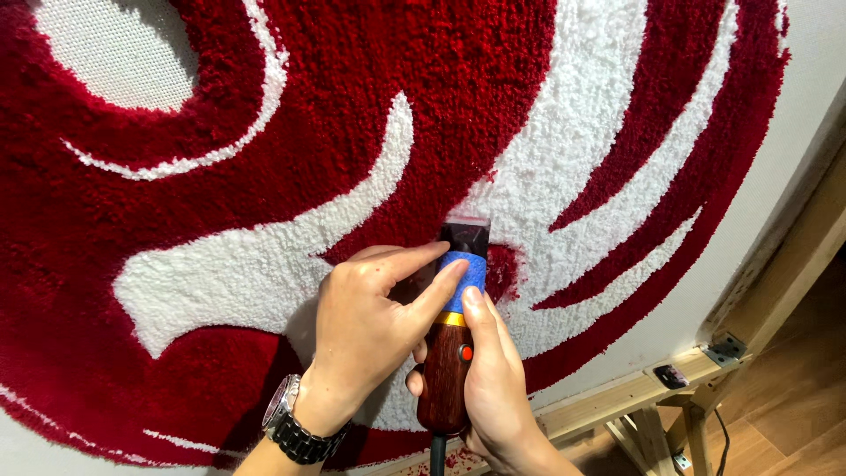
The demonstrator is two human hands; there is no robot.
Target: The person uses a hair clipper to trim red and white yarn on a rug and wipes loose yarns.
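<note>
- Head view: right hand [498,379] clamps the clipper [451,344], blade against the red-and-white rug [264,264].
- Left hand [366,326], wearing a watch [291,423], has fingers spread, fingertips resting on the clipper's blue band.
- Clipper's cord and rug edges are cut off; wooden frame [758,300] partly visible.

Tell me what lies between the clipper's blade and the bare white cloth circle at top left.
In the head view, only tufted rug pile lies between the blade and the cloth circle: red pile crossed by white bands.

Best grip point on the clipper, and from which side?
Grip the clipper by its long dark-red body, coming from below at the cord end. The right hand wraps it there, the left hand steadies the blue-taped neck, and the blade head stays clear against the rug.
</note>
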